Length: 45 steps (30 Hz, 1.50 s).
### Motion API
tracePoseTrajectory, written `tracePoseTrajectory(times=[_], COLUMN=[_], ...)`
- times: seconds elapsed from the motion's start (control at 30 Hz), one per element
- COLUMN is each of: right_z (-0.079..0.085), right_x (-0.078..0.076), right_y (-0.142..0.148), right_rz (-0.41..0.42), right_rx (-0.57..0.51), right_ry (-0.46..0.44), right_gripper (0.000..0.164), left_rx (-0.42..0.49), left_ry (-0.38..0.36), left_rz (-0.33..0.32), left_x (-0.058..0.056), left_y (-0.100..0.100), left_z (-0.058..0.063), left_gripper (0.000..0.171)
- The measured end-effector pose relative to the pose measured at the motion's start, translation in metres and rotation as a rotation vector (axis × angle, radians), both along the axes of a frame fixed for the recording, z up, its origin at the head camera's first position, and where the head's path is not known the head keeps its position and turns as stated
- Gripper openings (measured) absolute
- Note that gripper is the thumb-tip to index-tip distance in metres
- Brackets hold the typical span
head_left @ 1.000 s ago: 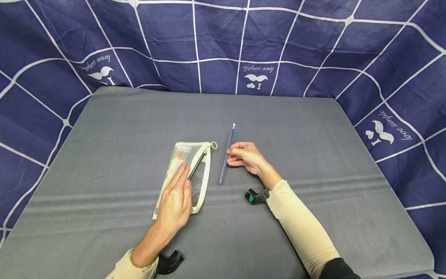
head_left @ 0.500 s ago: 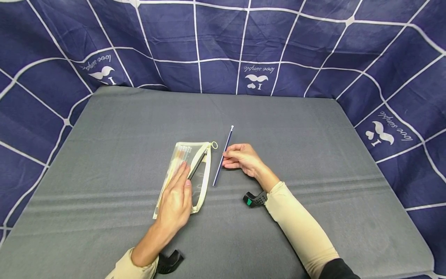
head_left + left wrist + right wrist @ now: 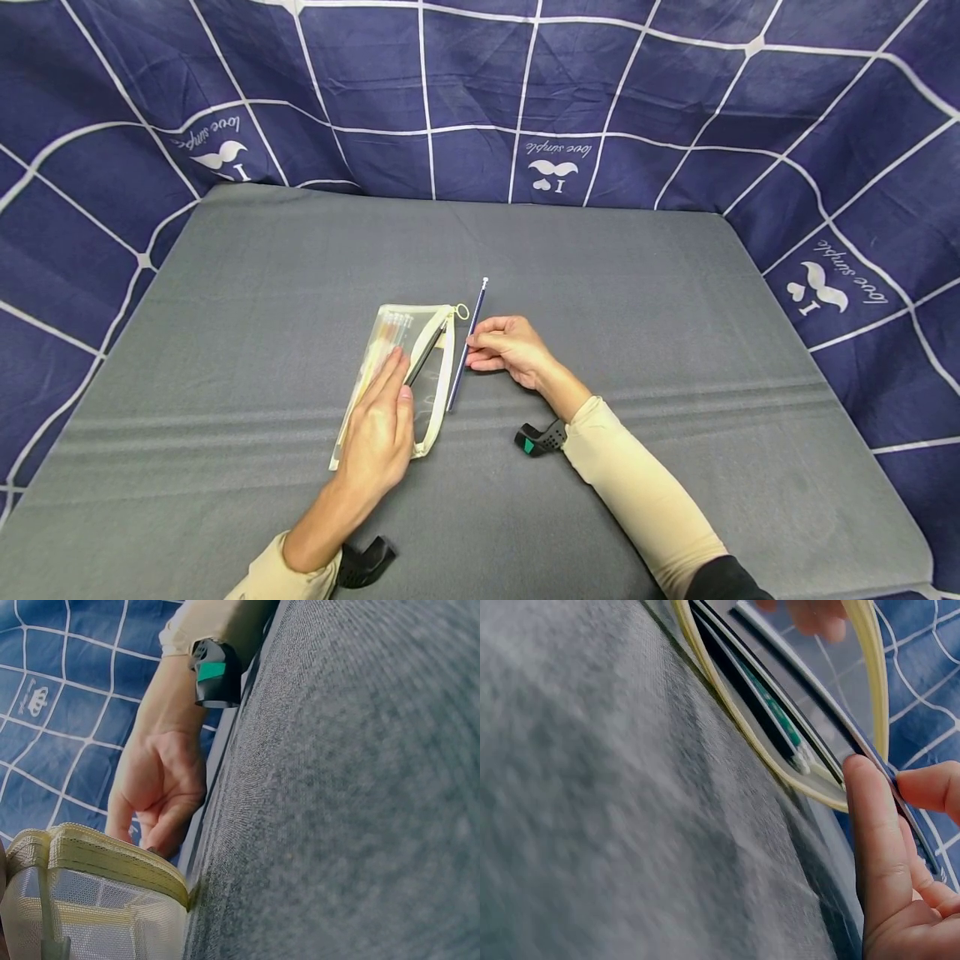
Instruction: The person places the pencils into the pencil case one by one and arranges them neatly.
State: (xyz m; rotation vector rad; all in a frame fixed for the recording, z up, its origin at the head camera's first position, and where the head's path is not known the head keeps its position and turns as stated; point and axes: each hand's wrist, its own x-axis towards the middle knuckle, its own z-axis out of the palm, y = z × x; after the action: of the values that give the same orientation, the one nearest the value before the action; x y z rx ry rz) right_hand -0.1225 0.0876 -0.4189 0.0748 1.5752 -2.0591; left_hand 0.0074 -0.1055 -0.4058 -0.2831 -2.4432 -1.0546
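A clear mesh pencil pouch [image 3: 445, 387] with pale yellow zip edging lies on the grey table, its mouth unzipped toward the right. My left hand [image 3: 378, 433] rests on it, fingers straight. Between thumb and fingers, my right hand [image 3: 513, 350] pinches a slim dark blue pencil [image 3: 477, 304] with a whitish end pointing away from me. The pencil slants alongside the pouch's open edge. In the right wrist view, the pencil [image 3: 810, 682] reaches across the pouch's mouth, above dark and green sticks [image 3: 769, 705] inside. The left wrist view shows the gaping yellow rim [image 3: 112, 859].
Inside the pouch, several pale and orange sticks [image 3: 390, 329] lie along its left side. A ring pull [image 3: 461, 312] sits at its far corner. Navy checked cloth [image 3: 480, 92] hangs around the table [image 3: 637, 292]. Black camera mounts [image 3: 540, 437] sit on both wrists.
My right hand has moved left and slightly nearer me, bringing the blue pencil up to the pouch's open edge and tilting it more. My left hand has stayed on the pouch.
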Motion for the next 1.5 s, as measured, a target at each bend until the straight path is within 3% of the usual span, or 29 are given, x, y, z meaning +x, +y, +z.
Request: tracePoseTrajectory(times=[0.77, 1.23, 1.5], right_z=[-0.002, -0.002, -0.002], right_x=[0.021, 0.038, 0.043], right_y=[-0.024, -0.04, -0.045], right_rz=[0.061, 0.1, 0.113], right_rx=[-0.018, -0.041, -0.048], right_ry=[0.001, -0.05, -0.044], right_gripper=[0.016, 0.019, 0.012], left_rx=[-0.006, -0.007, -0.001], left_ry=[-0.011, -0.008, -0.002], left_rz=[-0.003, -0.006, -0.008], left_x=[0.0, -0.001, -0.001], left_y=[0.0, 0.0, 0.0], left_z=[0.001, 0.0, 0.0], left_gripper=[0.036, 0.036, 0.036])
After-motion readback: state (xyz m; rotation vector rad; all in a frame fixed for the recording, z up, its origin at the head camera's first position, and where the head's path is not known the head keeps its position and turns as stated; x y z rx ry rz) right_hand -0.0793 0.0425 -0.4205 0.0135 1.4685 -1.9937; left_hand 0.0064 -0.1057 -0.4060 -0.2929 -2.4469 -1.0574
